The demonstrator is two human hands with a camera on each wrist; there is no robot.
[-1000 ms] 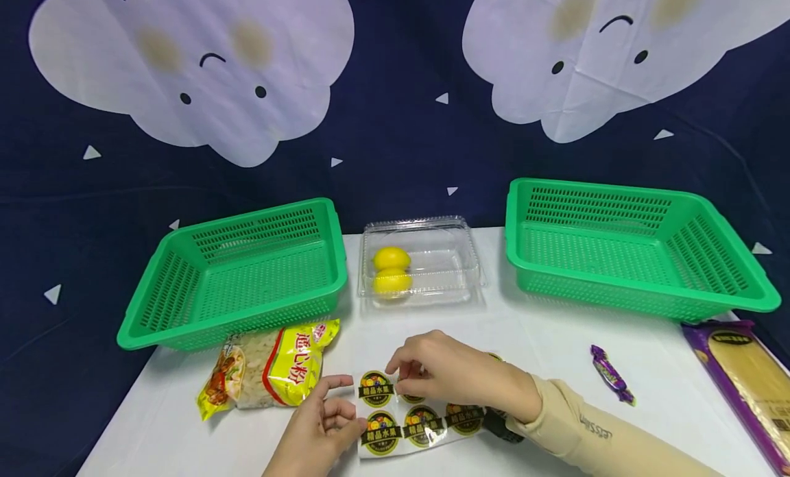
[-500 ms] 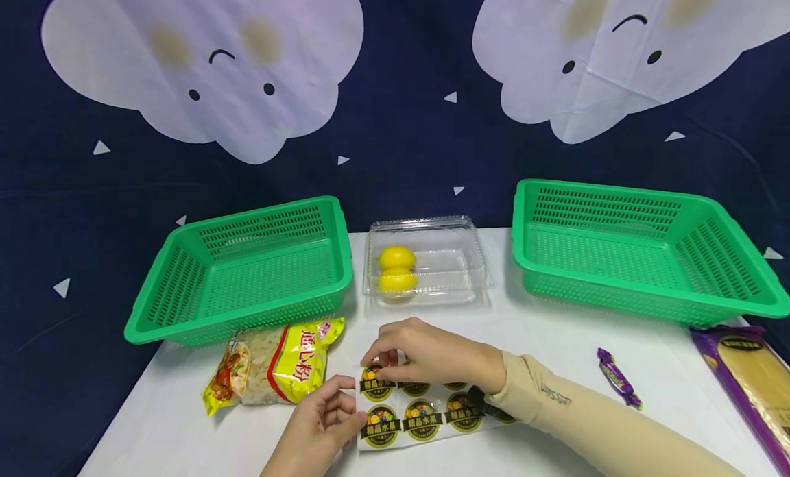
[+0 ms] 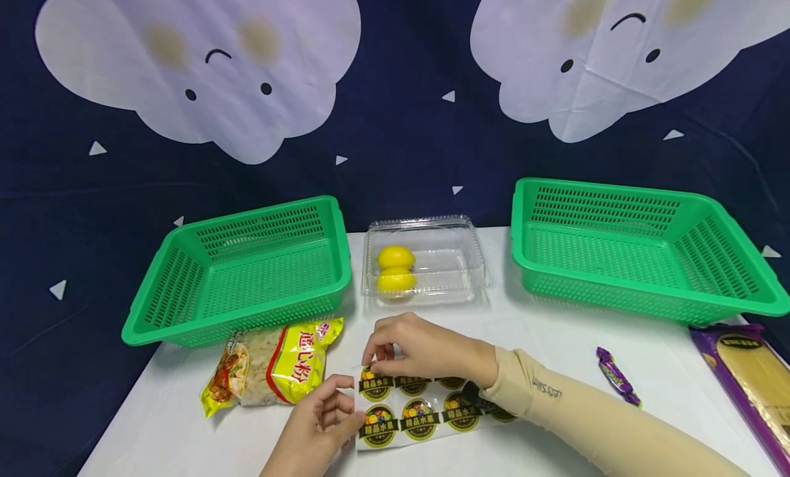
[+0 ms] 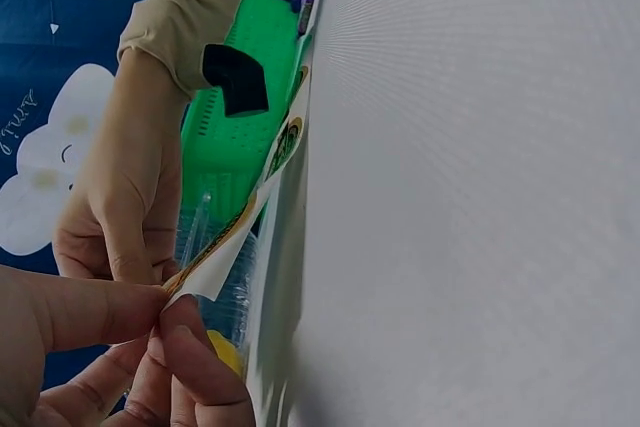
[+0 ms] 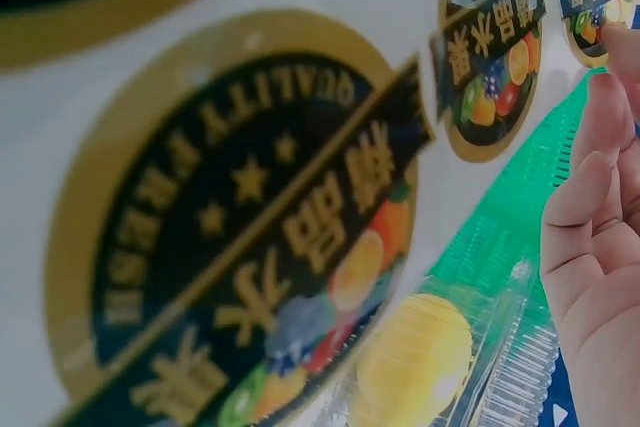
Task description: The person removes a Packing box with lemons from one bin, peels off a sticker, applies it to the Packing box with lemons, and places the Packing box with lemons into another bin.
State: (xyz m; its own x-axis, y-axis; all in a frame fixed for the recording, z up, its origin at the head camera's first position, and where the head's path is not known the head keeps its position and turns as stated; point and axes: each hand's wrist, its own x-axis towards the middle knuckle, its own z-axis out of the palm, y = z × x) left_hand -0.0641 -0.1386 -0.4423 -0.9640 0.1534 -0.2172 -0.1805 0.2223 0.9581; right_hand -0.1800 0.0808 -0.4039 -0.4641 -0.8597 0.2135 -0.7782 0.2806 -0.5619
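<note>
Where the sheet [image 3: 398, 403] is: right of left hand [image 3: 317, 422], which pinches its edge.
Sticker [image 3: 376, 386]: below right hand [image 3: 404, 343], which seemingly pinches it (not yet off).
Box [image 3: 447, 264]: beyond right hand; lemons [image 3: 396, 282] in, no sticker visible.

free desk [image 3: 494, 329] lane, right hand [image 3: 410, 345] to right basket [image 3: 642, 299]; pasta bag [image 3: 262, 367] between left hand [image 3: 316, 422] and left basket [image 3: 290, 310].

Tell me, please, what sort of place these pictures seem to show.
Probably an indoor staged tabletop set: a dark cloth printed with clouds hangs behind a white table, where two green baskets stand on either side of a clear box.
</note>
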